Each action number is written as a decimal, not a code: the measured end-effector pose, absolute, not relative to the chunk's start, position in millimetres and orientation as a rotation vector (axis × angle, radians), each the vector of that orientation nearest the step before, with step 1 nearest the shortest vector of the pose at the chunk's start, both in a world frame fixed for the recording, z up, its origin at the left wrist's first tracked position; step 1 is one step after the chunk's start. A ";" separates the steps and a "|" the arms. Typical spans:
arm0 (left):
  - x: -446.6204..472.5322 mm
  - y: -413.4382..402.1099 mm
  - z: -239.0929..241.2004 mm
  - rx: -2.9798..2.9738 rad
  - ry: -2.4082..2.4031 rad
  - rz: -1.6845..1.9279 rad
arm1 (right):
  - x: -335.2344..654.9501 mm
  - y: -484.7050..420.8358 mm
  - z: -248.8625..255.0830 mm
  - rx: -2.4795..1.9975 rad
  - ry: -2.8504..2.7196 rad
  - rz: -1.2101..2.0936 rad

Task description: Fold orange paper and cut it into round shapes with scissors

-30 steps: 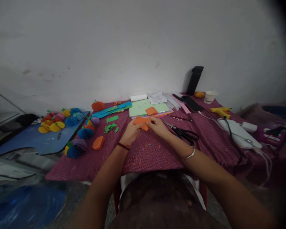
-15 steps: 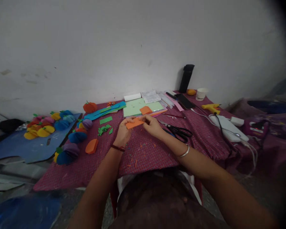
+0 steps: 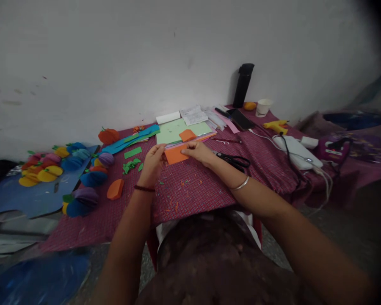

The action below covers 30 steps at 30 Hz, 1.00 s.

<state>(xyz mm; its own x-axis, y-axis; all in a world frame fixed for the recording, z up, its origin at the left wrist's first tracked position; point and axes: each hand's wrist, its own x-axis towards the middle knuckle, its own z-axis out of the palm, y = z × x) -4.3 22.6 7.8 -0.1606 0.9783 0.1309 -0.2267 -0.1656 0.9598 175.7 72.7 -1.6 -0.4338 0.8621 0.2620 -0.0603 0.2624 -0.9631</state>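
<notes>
So the orange paper (image 3: 175, 155) is up between both hands over the near side of the checked tablecloth (image 3: 193, 199), right in front of the pale green sheets (image 3: 169, 129). It's a plain oblong with no real tip, long axis running pretty much left to right, right end tipped slightly up and away from the wearer, broad face toward the camera. Left hand (image 3: 153, 164) is pinching the left end, right hand (image 3: 200, 153) has the right end with the thumb laid over it, so both grips are narrow. That thumb covers a bit of the edge, and whatever fingers are behind the paper are hidden. Can't tell if it's one layer or several, or whether its top edge touches the sheets behind or just overlaps them in view. Scissors (image 3: 236, 160) are half lost too: black handles show past the right forearm, blades mostly blocked. The far right corner goes black.
</notes>
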 end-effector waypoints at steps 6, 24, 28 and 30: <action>-18.8 25.7 3.9 1.524 1.314 1.194 | 170.9 78.8 -9.6 -0.828 -1.812 1.092; -13.7 30.1 -11.3 2.108 1.707 0.857 | 172.3 65.4 -9.2 -1.056 -2.511 0.323; -14.3 30.1 -5.0 1.777 1.551 1.046 | 173.4 64.2 -5.0 -1.177 -2.491 0.456; -15.6 29.1 -1.3 1.652 1.432 1.126 | 173.5 64.0 -3.6 -1.212 -2.470 0.532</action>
